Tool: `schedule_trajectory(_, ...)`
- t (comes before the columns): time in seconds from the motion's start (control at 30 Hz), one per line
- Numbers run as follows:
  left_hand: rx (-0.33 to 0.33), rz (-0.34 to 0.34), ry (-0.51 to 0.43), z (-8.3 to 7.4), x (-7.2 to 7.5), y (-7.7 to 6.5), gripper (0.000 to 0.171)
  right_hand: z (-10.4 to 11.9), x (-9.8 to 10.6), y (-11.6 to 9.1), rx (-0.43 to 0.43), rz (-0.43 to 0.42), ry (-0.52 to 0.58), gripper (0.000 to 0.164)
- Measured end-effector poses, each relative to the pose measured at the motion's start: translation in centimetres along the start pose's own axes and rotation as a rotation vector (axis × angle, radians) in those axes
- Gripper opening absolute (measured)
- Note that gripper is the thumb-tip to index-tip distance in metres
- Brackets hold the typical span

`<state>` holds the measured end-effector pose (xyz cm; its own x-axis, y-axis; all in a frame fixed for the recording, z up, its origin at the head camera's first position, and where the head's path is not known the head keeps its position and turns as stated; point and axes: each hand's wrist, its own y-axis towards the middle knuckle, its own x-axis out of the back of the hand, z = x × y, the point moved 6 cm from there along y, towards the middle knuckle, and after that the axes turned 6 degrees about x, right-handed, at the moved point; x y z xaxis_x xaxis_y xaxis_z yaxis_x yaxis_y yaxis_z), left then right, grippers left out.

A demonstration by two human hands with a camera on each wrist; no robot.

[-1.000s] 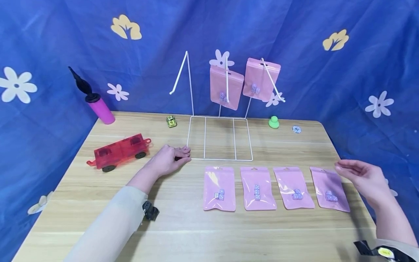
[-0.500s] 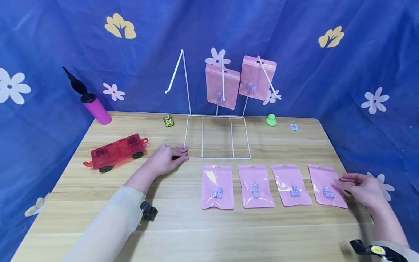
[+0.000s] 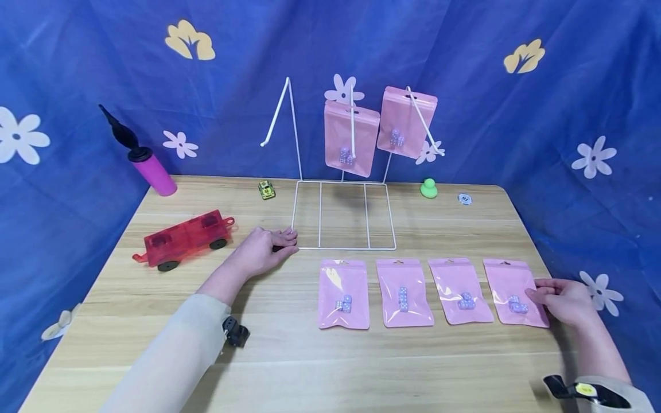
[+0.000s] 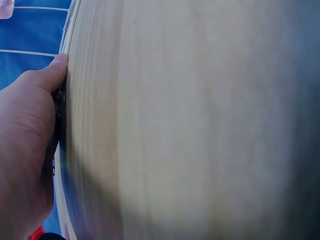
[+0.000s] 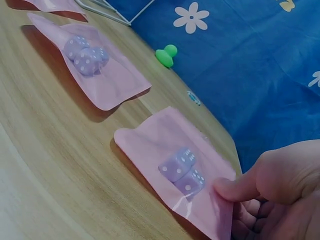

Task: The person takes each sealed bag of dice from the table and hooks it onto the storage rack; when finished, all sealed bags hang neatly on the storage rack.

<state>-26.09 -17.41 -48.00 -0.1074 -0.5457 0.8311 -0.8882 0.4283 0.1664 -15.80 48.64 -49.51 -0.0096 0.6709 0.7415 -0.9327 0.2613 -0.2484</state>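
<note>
My right hand (image 3: pixel 565 299) pinches the right edge of the rightmost pink zip pouch (image 3: pixel 508 281), thumb on top and fingers under it. Lilac dice (image 5: pixel 182 167) show through its clear front, and the pouch still lies at the table. My left hand (image 3: pixel 263 250) holds the front left corner of a white wire display rack (image 3: pixel 356 248), thumb at the front wire and fingers over the side wire. Three more pouches of dice, a left one (image 3: pixel 343 281), a middle one (image 3: pixel 401 275) and a right one (image 3: pixel 457 278), lie in a row beside the held pouch.
Two pink pouches, one central (image 3: pixel 356 129) and one right (image 3: pixel 400 109), hang on rack hooks; the left hook (image 3: pixel 275 112) is bare. Around stand a red toy wagon (image 3: pixel 181 241), magenta pump (image 3: pixel 155 175), toy car (image 3: pixel 266 190), green duck (image 3: pixel 428 188) and chip (image 3: pixel 465 198).
My right hand has come down and left from above the table's right side and taken the rightmost pouch's edge. The left hand has stayed at the rack corner.
</note>
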Motion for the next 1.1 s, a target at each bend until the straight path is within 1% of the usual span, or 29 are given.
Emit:
schedule_trajectory(0.07,-0.003,0.0,-0.007,-0.1,0.0,0.0,0.027,0.2,0.0,-0.1,0.038,-0.007,-0.008,0.048)
schedule_trajectory(0.13,-0.008,0.001,-0.016,-0.1,0.0,0.0,0.027,0.4,0.0,-0.2,0.065,-0.011,-0.007,0.047)
schedule_trajectory(0.23,-0.008,0.002,-0.016,-0.1,0.0,0.1,0.027,0.8,0.2,-0.6,0.08,-0.014,0.041,0.05)
schedule_trajectory(0.3,-0.009,0.001,-0.016,-0.1,0.0,0.1,0.026,1.3,0.4,-0.9,0.094,-0.026,0.092,0.048)
schedule_trajectory(0.37,-0.008,0.0,-0.016,0.0,-0.1,0.1,0.026,2.1,0.7,-1.3,0.125,-0.04,0.145,0.04)
schedule_trajectory(0.5,-0.003,-0.003,-0.025,0.0,-0.1,0.1,0.027,4.1,1.1,-2.1,0.194,-0.05,0.292,0.01)
schedule_trajectory(0.53,-0.001,-0.002,-0.027,0.0,0.0,0.1,0.027,4.7,1.3,-2.3,0.205,-0.048,0.333,0.005)
schedule_trajectory(0.63,0.003,0.001,-0.029,-0.1,0.0,0.1,0.027,6.2,1.6,-2.7,0.23,-0.048,0.428,0.012)
schedule_trajectory(0.7,0.003,0.0,-0.026,-0.1,0.1,0.0,0.026,7.3,1.8,-2.9,0.247,-0.061,0.451,0.014)
schedule_trajectory(0.77,-0.002,-0.003,-0.02,-0.1,0.1,0.0,0.026,8.3,2.0,-3.1,0.264,-0.082,0.452,0.014)
schedule_trajectory(0.8,-0.006,-0.007,-0.019,-0.1,0.1,0.1,0.026,8.8,2.1,-3.2,0.275,-0.094,0.473,0.014)
schedule_trajectory(0.87,-0.013,-0.012,-0.016,-0.1,0.1,0.1,0.027,9.8,2.3,-3.3,0.297,-0.111,0.549,0.014)
schedule_trajectory(1.0,-0.01,-0.007,-0.022,-0.1,0.1,0.0,0.027,12.0,2.3,-3.7,0.339,-0.127,0.739,0.014)
schedule_trajectory(1.1,0.004,0.005,-0.024,-0.2,0.1,0.0,0.028,13.8,2.2,-4.0,0.373,-0.128,0.827,0.015)
